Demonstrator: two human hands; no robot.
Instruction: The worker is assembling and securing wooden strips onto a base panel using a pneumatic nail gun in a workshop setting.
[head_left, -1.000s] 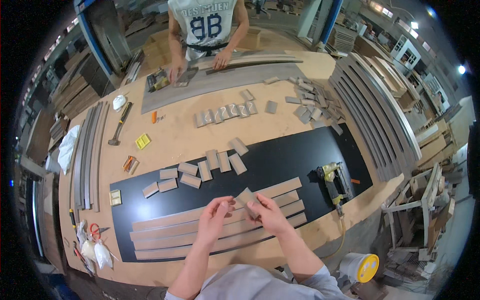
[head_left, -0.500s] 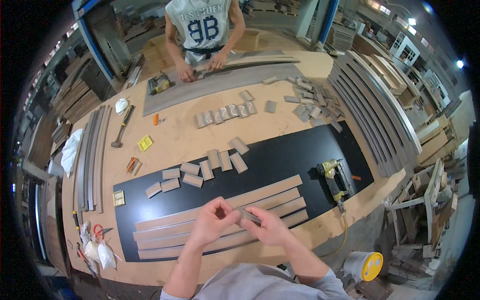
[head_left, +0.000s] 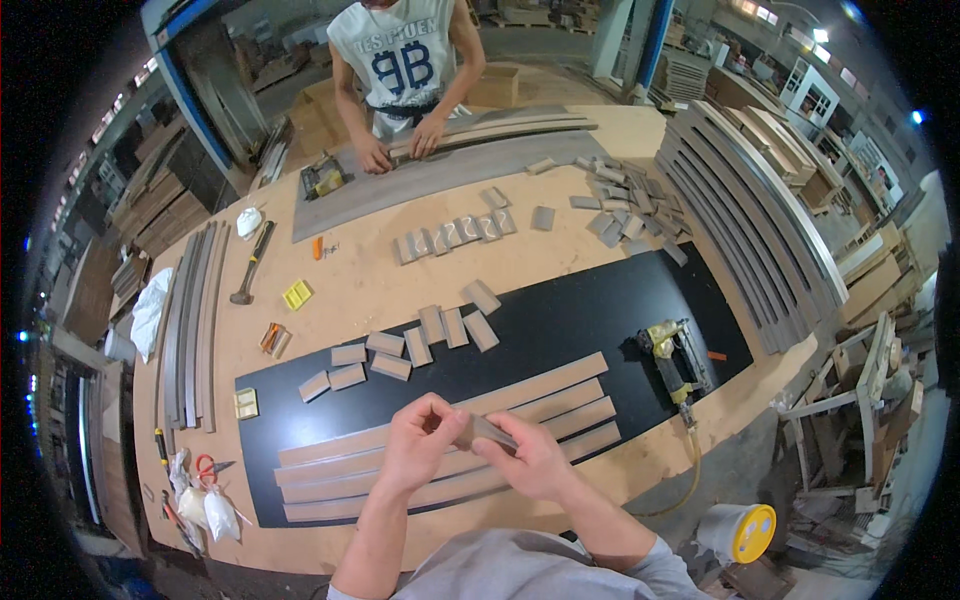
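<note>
Over the front slats, my left hand point(head_left: 418, 445) and my right hand point(head_left: 532, 462) meet at a small grey-brown wooden block point(head_left: 472, 430). Thumbs and fingers of both hands pinch it; part of it is hidden behind them. Several long wooden slats point(head_left: 440, 437) lie side by side beneath my hands on a black panel point(head_left: 560, 320). Beyond them, loose small blocks point(head_left: 418, 345) are scattered over the panel's far edge. A yellow-and-black nail gun point(head_left: 672, 360) with a hose rests on the panel to the right of my hands.
Across the wooden table point(head_left: 350, 275), a person point(head_left: 400, 70) handles strips. Between us lie a row of blocks point(head_left: 455, 235), a block pile point(head_left: 630, 205) and a hammer point(head_left: 254, 262). Long boards point(head_left: 745, 220) line the right side; slats point(head_left: 190, 325), red-handled scissors point(head_left: 210, 467) and bags lie left.
My hands stay together on the block, which appears slightly turned, showing more of its face. The view has shifted a little. Across the table, the other person's hands have moved slightly along the strips.
</note>
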